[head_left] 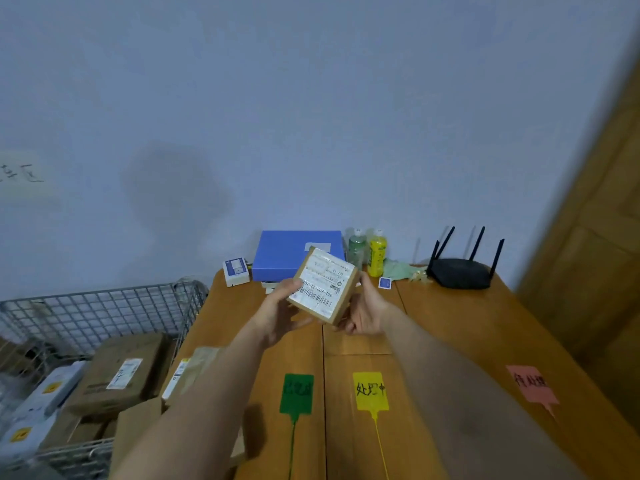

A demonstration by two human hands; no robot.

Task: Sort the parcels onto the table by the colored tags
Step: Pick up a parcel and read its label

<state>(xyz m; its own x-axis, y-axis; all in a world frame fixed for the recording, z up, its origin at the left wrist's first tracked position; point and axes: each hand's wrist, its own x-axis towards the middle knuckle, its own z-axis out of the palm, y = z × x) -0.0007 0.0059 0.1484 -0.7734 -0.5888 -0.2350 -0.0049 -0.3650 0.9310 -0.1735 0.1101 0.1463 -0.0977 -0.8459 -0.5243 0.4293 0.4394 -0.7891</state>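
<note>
Pale blue wall (311,98) fills the upper frame above a wooden table (485,323), where a person's left hand (280,311) and right hand (367,310) clamp a small cardboard parcel (323,285) between them, one hand on each side, tilted in the air above the tabletop. Its white shipping label faces up, the print mostly too small to read. Three colored tags lie on the table nearer than the hands: a green tag (296,393) and a yellow tag (370,391) between the forearms, and a pink tag (531,384) right of the right arm; the green tag's writing is hard to make out. Beyond the hands a blue box (287,254) is partly hidden by the parcel, with two bottles (367,251), a black router (459,271) with four antennas and a small white box (236,270) alongside. Left of the left arm, a wire basket (104,306), cut off by the frame edge, holds several more parcels (121,372), their count unclear. A brown wooden panel (606,237) blurs the right edge.
</note>
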